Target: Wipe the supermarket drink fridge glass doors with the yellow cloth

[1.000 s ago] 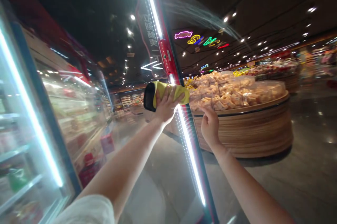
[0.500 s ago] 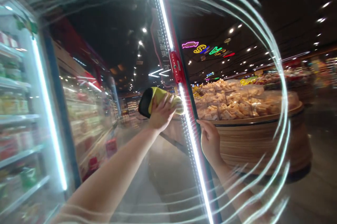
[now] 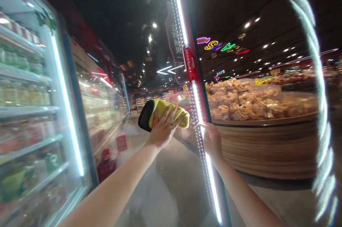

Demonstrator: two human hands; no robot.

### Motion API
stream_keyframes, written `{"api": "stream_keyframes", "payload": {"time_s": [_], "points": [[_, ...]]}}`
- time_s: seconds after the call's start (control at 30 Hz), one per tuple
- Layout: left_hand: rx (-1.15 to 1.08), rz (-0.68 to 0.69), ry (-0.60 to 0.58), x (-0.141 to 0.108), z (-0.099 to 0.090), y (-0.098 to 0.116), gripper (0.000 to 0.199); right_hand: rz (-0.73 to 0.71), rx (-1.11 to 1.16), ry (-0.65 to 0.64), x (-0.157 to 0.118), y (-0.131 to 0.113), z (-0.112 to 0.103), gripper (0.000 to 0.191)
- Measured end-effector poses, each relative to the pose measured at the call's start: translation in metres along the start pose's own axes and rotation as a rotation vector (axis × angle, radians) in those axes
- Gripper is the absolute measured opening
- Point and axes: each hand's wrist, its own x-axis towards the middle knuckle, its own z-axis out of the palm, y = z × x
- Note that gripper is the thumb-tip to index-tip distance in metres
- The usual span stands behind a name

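Left hand (image 3: 162,131) grasps a yellow cloth (image 3: 167,115) mid-frame, pressed to the glass door (image 3: 171,184) (fingers spread keep the wipe even), while the right hand (image 3: 212,141) holds nothing, fingertip (image 3: 200,124) on the door's LED strip (image 3: 199,113).

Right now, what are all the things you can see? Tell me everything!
glass fridge door: 1, clear with a white light strip and red latch, middle
drink bottles: many, mixed colours, on fridge shelves at left
round wooden display bin: 1, light brown, right
packaged snacks: many, pale tan, heaped in the bin
neon sign: 1, pink, yellow, green and red, high up at right
hanging banner: 1, dark, behind the door's top
yellow-and-black cloth: 1, middle, in the left hand
left hand: 1, on the cloth
right hand: 1, fingertip at the door's glass
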Motion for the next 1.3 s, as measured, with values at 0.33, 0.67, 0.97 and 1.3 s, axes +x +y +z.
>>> {"api": "stream_keyframes", "payload": {"time_s": [0.33,0.67,0.97,1.3], "points": [[-0.065,0.235,-0.026,-0.069,-0.025,0.0,0.052,-0.03,0.009,-0.142,-0.031,-0.009,0.022,0.047],[-0.065,0.236,-0.09,-0.098,-0.026,0.024,0.056,-0.06,0.053,-0.092,-0.038,-0.031,0.033,0.049],[0.058,-0.319,-0.039,-0.091,-0.07,-0.061,0.059,-0.076,0.055,-0.111,-0.033,-0.056,0.037,0.048],[-0.006,0.102,-0.133,-0.157,-0.081,-0.053,0.05,-0.114,0.09,-0.141,-0.043,-0.08,0.056,0.043]]}}
